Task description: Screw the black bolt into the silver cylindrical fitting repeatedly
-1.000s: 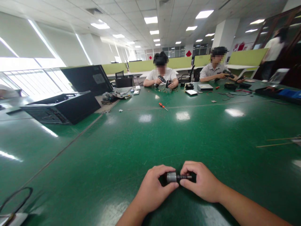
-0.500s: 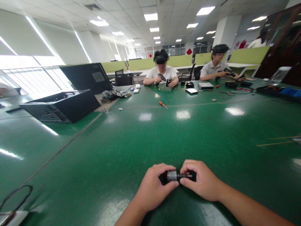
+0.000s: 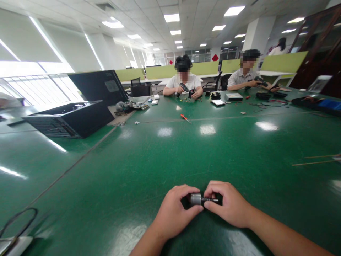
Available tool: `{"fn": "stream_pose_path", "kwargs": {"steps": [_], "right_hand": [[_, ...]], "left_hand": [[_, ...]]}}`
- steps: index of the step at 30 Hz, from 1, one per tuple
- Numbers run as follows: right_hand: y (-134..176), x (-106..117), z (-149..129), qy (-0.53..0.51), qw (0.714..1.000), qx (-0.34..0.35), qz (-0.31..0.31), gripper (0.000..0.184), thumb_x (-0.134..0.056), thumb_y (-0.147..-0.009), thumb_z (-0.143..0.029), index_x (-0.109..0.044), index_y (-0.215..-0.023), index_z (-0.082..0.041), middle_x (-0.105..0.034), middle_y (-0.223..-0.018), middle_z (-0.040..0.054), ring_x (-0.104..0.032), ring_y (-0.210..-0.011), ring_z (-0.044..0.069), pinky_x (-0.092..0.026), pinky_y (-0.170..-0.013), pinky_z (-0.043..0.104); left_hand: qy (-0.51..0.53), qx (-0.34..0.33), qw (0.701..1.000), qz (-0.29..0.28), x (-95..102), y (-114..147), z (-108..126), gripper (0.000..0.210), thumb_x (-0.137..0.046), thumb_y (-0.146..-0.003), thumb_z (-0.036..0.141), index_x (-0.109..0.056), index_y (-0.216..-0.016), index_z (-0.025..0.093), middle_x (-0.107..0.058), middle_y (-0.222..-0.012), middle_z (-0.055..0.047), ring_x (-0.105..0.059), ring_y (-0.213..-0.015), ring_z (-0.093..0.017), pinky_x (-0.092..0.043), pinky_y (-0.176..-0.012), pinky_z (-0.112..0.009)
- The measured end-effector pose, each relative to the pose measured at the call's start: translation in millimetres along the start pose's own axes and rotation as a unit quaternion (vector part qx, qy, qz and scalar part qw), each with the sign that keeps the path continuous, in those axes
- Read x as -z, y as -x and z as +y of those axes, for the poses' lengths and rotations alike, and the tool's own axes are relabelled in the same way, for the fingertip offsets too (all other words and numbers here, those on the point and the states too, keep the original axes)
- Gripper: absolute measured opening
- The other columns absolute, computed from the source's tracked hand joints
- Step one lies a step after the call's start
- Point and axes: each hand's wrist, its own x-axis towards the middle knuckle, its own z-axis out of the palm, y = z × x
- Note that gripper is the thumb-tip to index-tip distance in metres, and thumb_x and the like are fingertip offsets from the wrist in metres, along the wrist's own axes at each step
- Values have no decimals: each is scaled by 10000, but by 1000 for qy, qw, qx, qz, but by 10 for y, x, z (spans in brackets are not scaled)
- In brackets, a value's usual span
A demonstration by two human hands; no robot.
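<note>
Low in the head view, both hands meet around a small silver cylinder with a dark ribbed shaft [image 3: 196, 199], held sideways just over the green table. My left hand [image 3: 178, 209] is closed around the cylinder end, thumb below and fingers above. Thumb and fingertips of my right hand [image 3: 226, 204] pinch the shaft, which looks coiled or threaded and has a thin bright tip pointing right. The exact kind of part is too small to tell. Fingers hide some of the cylinder's left end.
The green table [image 3: 133, 160] stretches ahead. An orange screwdriver [image 3: 184, 117] lies farther off. A black computer case [image 3: 80, 119] stands at left. Across the table sit two people [image 3: 183, 83] with tools and parts. Thin sticks [image 3: 317, 163] lie at right; a cable [image 3: 29, 211] curves at lower left.
Both hands stay almost in place. The silver cylinder has shifted very slightly to the right and its shaft appears a little turned. The camera view has moved a touch.
</note>
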Motion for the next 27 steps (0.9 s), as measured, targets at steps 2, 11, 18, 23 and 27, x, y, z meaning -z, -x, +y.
{"fn": "stream_pose_path", "kwargs": {"steps": [2, 11, 18, 23, 27], "right_hand": [[2, 0, 1, -1, 1000, -2, 0, 30, -674, -770, -183, -656, -759, -203, -623, -737, -4, -583, -704, 157, -415, -661, 269], [13, -4, 10, 6, 1000, -1, 0, 33, -680, -770, -182, -658, -762, -205, -626, -742, -4, -582, -709, 158, -416, -669, 272], [13, -6, -3, 6, 1000, 0, 1, 31, -677, -774, -187, -655, -761, -205, -624, -741, -4, -581, -710, 158, -410, -672, 276], [11, -6, -8, 7, 1000, 0, 0, 35, -675, -773, -180, -655, -758, -203, -619, -736, -6, -579, -710, 156, -408, -672, 275], [8, -12, 0, 9, 1000, -2, 0, 38, -677, -772, -173, -657, -760, -203, -617, -739, -10, -576, -710, 152, -405, -673, 273]], "left_hand": [[-1, 1, 1000, -2, -2, 2, -3, 295, -779, -732, 238, -714, -1018, 267, -730, -985, -16, -646, -941, -219, -459, -866, -328], [2, -3, 1000, -2, -6, -3, -10, 316, -792, -722, 226, -709, -1021, 284, -727, -982, 8, -643, -935, -204, -444, -866, -317], [1, -5, 1000, -3, -8, -12, -9, 312, -795, -723, 222, -706, -1014, 287, -726, -975, 23, -641, -928, -192, -437, -858, -307], [2, -7, 1000, -3, -2, -10, -7, 317, -797, -723, 221, -704, -1017, 292, -725, -974, 32, -639, -927, -186, -433, -858, -304], [1, -9, 1000, -4, -13, 2, -27, 313, -798, -726, 235, -702, -1017, 298, -723, -973, 38, -638, -925, -183, -430, -857, -306]]}}
